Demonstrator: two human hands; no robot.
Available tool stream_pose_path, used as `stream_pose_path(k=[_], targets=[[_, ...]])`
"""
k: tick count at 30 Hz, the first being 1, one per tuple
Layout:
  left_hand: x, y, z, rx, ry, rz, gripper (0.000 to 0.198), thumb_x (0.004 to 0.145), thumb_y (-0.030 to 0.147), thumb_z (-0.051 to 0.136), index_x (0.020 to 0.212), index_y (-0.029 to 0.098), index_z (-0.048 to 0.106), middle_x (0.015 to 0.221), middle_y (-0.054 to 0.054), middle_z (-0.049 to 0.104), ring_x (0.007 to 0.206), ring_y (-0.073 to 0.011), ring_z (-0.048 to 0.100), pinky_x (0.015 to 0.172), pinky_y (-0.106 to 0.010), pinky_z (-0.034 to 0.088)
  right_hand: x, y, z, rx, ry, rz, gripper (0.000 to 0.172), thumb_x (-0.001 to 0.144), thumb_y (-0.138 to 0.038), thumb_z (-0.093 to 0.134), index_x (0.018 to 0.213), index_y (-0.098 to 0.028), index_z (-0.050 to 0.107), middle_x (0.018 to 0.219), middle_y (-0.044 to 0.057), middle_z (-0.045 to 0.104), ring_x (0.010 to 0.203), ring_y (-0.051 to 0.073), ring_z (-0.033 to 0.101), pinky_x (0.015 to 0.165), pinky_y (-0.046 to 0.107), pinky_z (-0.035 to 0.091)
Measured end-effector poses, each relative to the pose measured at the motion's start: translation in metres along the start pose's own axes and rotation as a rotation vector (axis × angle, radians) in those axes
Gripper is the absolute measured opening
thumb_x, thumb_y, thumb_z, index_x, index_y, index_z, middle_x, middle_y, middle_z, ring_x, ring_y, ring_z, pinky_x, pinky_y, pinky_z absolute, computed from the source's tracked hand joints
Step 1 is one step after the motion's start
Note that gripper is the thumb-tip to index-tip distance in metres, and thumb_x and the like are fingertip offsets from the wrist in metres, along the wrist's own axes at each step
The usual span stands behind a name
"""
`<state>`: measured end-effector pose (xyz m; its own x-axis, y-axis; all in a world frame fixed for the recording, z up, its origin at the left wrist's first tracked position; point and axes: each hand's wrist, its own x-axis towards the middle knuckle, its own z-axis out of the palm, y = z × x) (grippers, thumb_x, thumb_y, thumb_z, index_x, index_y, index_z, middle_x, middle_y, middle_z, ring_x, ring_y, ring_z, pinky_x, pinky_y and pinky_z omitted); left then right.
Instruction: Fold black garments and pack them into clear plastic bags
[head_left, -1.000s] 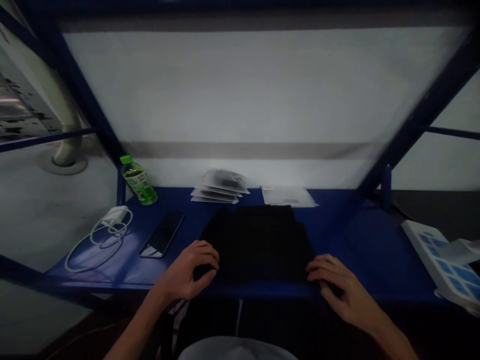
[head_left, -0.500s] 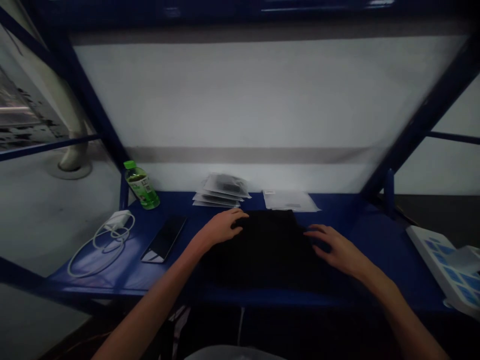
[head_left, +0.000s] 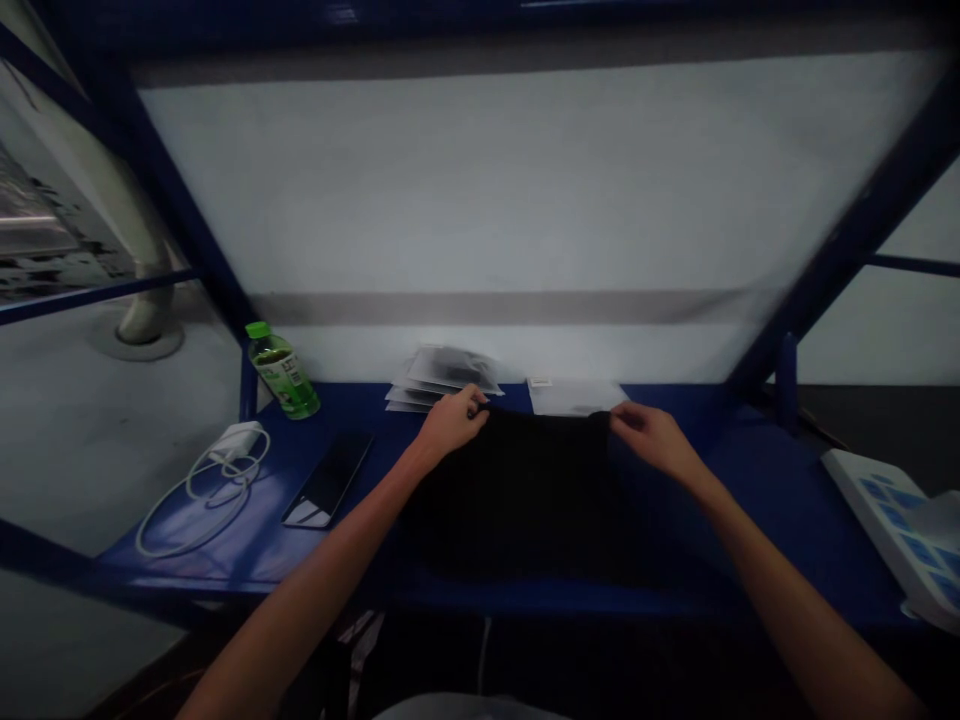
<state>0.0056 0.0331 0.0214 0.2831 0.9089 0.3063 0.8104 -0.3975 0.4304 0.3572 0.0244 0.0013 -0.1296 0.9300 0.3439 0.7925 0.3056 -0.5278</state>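
A black cloth garment point(head_left: 517, 500) lies flat on the blue table, its folds lost in the dark. My left hand point(head_left: 452, 420) pinches its far left corner, and my right hand point(head_left: 651, 437) holds its far right corner. Both hands are at the far edge, with the forearms stretched over the cloth. Just past my left hand sits a stack of plastic packets point(head_left: 448, 375), and a flat white packet point(head_left: 576, 397) lies partly behind the cloth.
On the blue metal table point(head_left: 757, 500) stand a green-capped bottle point(head_left: 283, 372), a black phone point(head_left: 328, 480) and a white charger with cable point(head_left: 202, 490). A white and blue panel point(head_left: 892, 530) lies at the right end. Blue shelf uprights frame the table.
Both hands have moved from the cloth's near sides to its far edge and closed on its corners. The cloth's far edge now looks pulled a little toward the packets.
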Motion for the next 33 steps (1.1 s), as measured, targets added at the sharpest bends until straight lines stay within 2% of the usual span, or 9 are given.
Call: stream_pose_path(k=[4,9,14,18,21,23,27,30,33], targets=[[0.011,-0.008,0.016,0.068,-0.002,-0.04,0.022,0.085,0.028,0.061,0.106,0.022,0.06,0.082,-0.002,0.07,0.082,-0.0225,0.067,0.072,-0.032,0.046,0.02,0.007,0.02,-0.072,-0.006,0.063,0.022,0.079,-0.035,0.052,0.075,-0.02,0.068,0.067,0.004,0.068,0.063,0.019,0.061,0.061,0.03,0.043],[0.011,-0.015,0.031,0.118,-0.036,-0.068,0.023,0.083,0.027,0.064,0.105,0.023,0.061,0.078,-0.003,0.069,0.078,-0.0235,0.067,0.067,-0.03,0.046,0.019,0.016,0.041,-0.132,-0.006,0.11,0.017,0.076,-0.033,0.056,0.071,-0.021,0.067,0.067,0.004,0.068,0.063,0.02,0.062,0.06,0.03,0.041],[0.001,-0.008,0.022,0.121,-0.026,-0.023,0.015,0.09,0.031,0.057,0.1,0.021,0.063,0.086,-0.005,0.07,0.081,-0.0235,0.066,0.07,-0.032,0.048,0.011,0.01,0.037,-0.127,0.056,0.105,0.016,0.079,-0.031,0.055,0.082,-0.02,0.067,0.073,0.005,0.07,0.068,0.022,0.063,0.063,0.032,0.044],[-0.021,0.006,0.007,0.079,-0.05,0.078,0.023,0.098,0.034,0.047,0.1,0.022,0.066,0.102,-0.005,0.071,0.089,-0.0205,0.066,0.077,-0.032,0.05,-0.005,-0.015,0.029,-0.074,0.095,0.016,0.022,0.087,-0.034,0.05,0.095,-0.02,0.067,0.091,0.007,0.073,0.083,0.022,0.067,0.076,0.034,0.049],[-0.043,0.016,-0.001,0.038,-0.111,0.179,0.031,0.1,0.04,0.044,0.113,0.022,0.066,0.113,-0.006,0.07,0.101,-0.022,0.065,0.087,-0.035,0.05,-0.022,-0.04,0.029,-0.005,0.015,-0.137,0.027,0.093,-0.04,0.048,0.099,-0.024,0.069,0.102,0.005,0.073,0.094,0.022,0.068,0.085,0.037,0.052],[-0.057,0.019,-0.003,0.023,-0.164,0.232,0.039,0.1,0.046,0.044,0.127,0.024,0.061,0.13,-0.007,0.064,0.121,-0.025,0.058,0.101,-0.04,0.045,-0.035,-0.053,0.032,0.021,-0.089,-0.243,0.034,0.095,-0.047,0.047,0.114,-0.026,0.068,0.121,0.006,0.069,0.112,0.025,0.063,0.097,0.043,0.049],[-0.083,0.016,0.0,0.033,-0.337,0.24,0.062,0.095,0.062,0.045,0.15,0.033,0.038,0.16,-0.005,0.028,0.147,-0.0313,0.024,0.118,-0.052,0.021,-0.057,-0.061,0.042,-0.077,-0.366,-0.323,0.058,0.095,-0.06,0.044,0.147,-0.034,0.044,0.156,0.004,0.038,0.145,0.031,0.03,0.116,0.054,0.028],[-0.094,0.011,0.007,0.045,-0.393,0.211,0.069,0.094,0.066,0.043,0.154,0.039,0.024,0.164,-0.002,0.013,0.15,-0.0336,0.013,0.119,-0.057,0.014,-0.066,-0.058,0.047,-0.144,-0.464,-0.318,0.066,0.093,-0.066,0.042,0.152,-0.039,0.03,0.162,0.002,0.02,0.149,0.032,0.016,0.119,0.058,0.017],[-0.098,0.009,0.011,0.062,-0.38,0.214,0.069,0.095,0.066,0.041,0.155,0.04,0.02,0.164,0.0,0.009,0.15,-0.0333,0.01,0.12,-0.055,0.012,-0.068,-0.055,0.049,-0.158,-0.469,-0.32,0.067,0.093,-0.067,0.042,0.152,-0.041,0.026,0.162,0.0,0.017,0.149,0.032,0.013,0.119,0.058,0.014]])
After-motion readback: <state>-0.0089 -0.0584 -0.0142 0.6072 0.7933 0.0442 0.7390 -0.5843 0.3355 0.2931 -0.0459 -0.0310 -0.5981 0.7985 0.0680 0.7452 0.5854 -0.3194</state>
